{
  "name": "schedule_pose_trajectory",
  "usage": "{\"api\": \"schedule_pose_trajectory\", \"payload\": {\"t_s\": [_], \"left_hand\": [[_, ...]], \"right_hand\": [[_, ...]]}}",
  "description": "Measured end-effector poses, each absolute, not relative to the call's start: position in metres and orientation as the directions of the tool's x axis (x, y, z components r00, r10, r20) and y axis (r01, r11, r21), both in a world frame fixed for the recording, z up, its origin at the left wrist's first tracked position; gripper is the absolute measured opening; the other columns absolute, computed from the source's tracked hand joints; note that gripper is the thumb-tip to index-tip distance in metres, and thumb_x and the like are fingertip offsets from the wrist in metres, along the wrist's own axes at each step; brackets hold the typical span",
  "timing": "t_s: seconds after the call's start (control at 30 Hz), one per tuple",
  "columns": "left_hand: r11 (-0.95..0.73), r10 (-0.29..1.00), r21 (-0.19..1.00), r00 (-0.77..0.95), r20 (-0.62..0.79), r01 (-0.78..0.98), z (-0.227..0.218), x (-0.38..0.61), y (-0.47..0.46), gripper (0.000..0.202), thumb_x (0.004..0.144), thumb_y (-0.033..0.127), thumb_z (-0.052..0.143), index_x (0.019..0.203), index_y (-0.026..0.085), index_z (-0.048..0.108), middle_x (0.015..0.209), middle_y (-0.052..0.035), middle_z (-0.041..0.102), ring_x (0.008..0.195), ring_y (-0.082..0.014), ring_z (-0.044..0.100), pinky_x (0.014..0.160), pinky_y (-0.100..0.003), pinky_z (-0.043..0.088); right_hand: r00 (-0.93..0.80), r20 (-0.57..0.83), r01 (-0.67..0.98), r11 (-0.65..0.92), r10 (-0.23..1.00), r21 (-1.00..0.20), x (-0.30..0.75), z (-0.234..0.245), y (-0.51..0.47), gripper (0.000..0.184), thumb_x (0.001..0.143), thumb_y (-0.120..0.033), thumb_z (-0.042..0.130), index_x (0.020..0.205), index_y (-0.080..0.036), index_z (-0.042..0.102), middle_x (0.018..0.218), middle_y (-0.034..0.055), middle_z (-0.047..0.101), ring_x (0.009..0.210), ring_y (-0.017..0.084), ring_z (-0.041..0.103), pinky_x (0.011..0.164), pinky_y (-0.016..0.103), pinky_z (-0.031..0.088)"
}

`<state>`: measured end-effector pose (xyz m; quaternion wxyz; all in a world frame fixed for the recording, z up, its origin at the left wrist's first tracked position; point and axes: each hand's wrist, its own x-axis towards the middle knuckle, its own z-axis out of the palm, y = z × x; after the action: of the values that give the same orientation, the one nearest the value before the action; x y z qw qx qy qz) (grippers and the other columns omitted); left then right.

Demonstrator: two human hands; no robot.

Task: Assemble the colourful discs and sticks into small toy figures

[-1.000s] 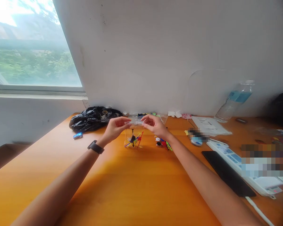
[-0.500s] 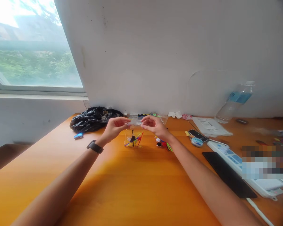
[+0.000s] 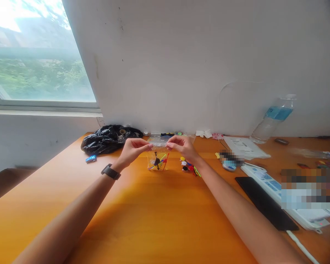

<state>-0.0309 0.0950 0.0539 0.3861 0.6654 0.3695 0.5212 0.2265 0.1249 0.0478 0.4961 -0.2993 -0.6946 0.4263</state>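
One clear bag (image 3: 157,155) of coloured pieces (image 3: 157,162) hangs between left hand (image 3: 136,147) and right hand (image 3: 182,148), below their fingertips, toward the far edge of the bench (image 3: 159,212) — each hand pinched closed on one end of its top. The step looks like working that top; next calls for an even pinch along it. A black bag (image 3: 107,141) sits by the far-left corner.

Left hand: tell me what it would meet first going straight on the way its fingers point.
Past the top edge of the clear bag it pinches, the left hand would probably first meet the right hand, whose fingertips face it; exact depth is hard to judge.
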Motion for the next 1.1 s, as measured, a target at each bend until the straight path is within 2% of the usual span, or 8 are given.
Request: {"api": "schedule_pose_trajectory", "payload": {"t_s": [0.07, 0.2, 0.37, 0.47, 0.77, 0.87, 1.0, 1.1], "left_hand": [[-0.446, 0.887, 0.894, 0.152, 0.436, 0.040, 0.051, -0.027, 0.097, 0.031, 0.075, 0.041, 0.091, 0.083, 0.015, 0.077, 0.081, -0.0088, 0.080, 0.079, -0.0249, 0.078, 0.077, -0.036, 0.064], [-0.440, 0.885, 0.898, 0.160, 0.437, -0.020, 0.044, -0.027, 0.105, 0.050, 0.073, 0.040, 0.093, 0.113, 0.016, 0.075, 0.086, -0.0070, 0.080, 0.086, -0.0256, 0.079, 0.083, -0.039, 0.065], [-0.498, 0.855, 0.861, 0.222, 0.468, 0.101, 0.040, -0.035, 0.112, 0.033, 0.081, 0.045, 0.086, 0.093, 0.015, 0.079, 0.097, -0.0110, 0.081, 0.088, -0.0245, 0.078, 0.086, -0.037, 0.065], [-0.510, 0.838, 0.857, 0.269, 0.474, 0.078, 0.042, -0.038, 0.113, 0.031, 0.084, 0.044, 0.084, 0.096, 0.016, 0.078, 0.093, -0.0098, 0.080, 0.087, -0.0230, 0.078, 0.084, -0.035, 0.065], [-0.447, 0.890, 0.888, 0.161, 0.427, 0.113, 0.043, -0.033, 0.105, 0.035, 0.077, 0.046, 0.089, 0.090, 0.015, 0.081, 0.089, -0.0109, 0.081, 0.084, -0.0264, 0.078, 0.081, -0.038, 0.064], [-0.476, 0.876, 0.877, 0.125, 0.466, 0.066, 0.037, -0.029, 0.108, 0.035, 0.072, 0.045, 0.092, 0.082, 0.015, 0.077, 0.082, -0.0083, 0.079, 0.079, -0.0238, 0.077, 0.078, -0.035, 0.064], [-0.464, 0.874, 0.886, 0.162, 0.459, -0.005, 0.033, -0.027, 0.110, 0.044, 0.073, 0.042, 0.093, 0.104, 0.015, 0.077, 0.091, -0.0082, 0.080, 0.087, -0.0240, 0.077, 0.087, -0.038, 0.064], [-0.457, 0.874, 0.889, 0.207, 0.440, 0.037, 0.035, -0.029, 0.111, 0.047, 0.077, 0.043, 0.089, 0.113, 0.015, 0.079, 0.098, -0.0103, 0.081, 0.093, -0.0256, 0.077, 0.092, -0.041, 0.063]], "right_hand": [[-0.297, 0.441, 0.020, 0.467, 0.847, -0.884, 0.225, 0.047, 0.125, 0.025, 0.076, -0.041, 0.086, 0.081, -0.021, 0.072, 0.080, 0.0020, 0.070, 0.076, 0.017, 0.064, 0.076, 0.032, 0.056], [-0.267, 0.445, 0.045, 0.472, 0.855, -0.880, 0.222, 0.046, 0.127, 0.036, 0.073, -0.043, 0.088, 0.099, -0.022, 0.075, 0.086, 0.0023, 0.072, 0.081, 0.018, 0.068, 0.081, 0.033, 0.057], [-0.266, 0.459, 0.104, 0.498, 0.848, -0.861, 0.222, 0.040, 0.132, 0.026, 0.080, -0.045, 0.082, 0.087, -0.021, 0.076, 0.090, 0.0053, 0.075, 0.084, 0.020, 0.069, 0.081, 0.035, 0.058], [-0.287, 0.458, 0.028, 0.485, 0.841, -0.874, 0.222, 0.035, 0.135, 0.025, 0.081, -0.044, 0.082, 0.090, -0.021, 0.077, 0.088, 0.0043, 0.075, 0.082, 0.019, 0.070, 0.082, 0.036, 0.059], [-0.312, 0.512, 0.100, 0.564, 0.800, -0.820, 0.223, 0.038, 0.129, 0.012, 0.085, -0.032, 0.073, 0.083, -0.021, 0.076, 0.092, 0.0058, 0.075, 0.090, 0.021, 0.070, 0.087, 0.036, 0.057], [-0.324, 0.514, 0.101, 0.570, 0.794, -0.816, 0.222, 0.041, 0.124, 0.013, 0.084, -0.030, 0.076, 0.092, -0.021, 0.069, 0.097, 0.0043, 0.072, 0.090, 0.019, 0.069, 0.086, 0.034, 0.056], [-0.319, 0.474, 0.169, 0.541, 0.821, -0.824, 0.216, 0.040, 0.121, 0.033, 0.084, -0.040, 0.080, 0.109, -0.022, 0.066, 0.104, 0.0049, 0.071, 0.092, 0.019, 0.068, 0.084, 0.032, 0.056], [-0.364, 0.446, 0.225, 0.542, 0.817, -0.809, 0.212, 0.037, 0.123, 0.029, 0.089, -0.046, 0.074, 0.100, -0.020, 0.073, 0.096, 0.0056, 0.074, 0.090, 0.020, 0.069, 0.081, 0.032, 0.055]]}}
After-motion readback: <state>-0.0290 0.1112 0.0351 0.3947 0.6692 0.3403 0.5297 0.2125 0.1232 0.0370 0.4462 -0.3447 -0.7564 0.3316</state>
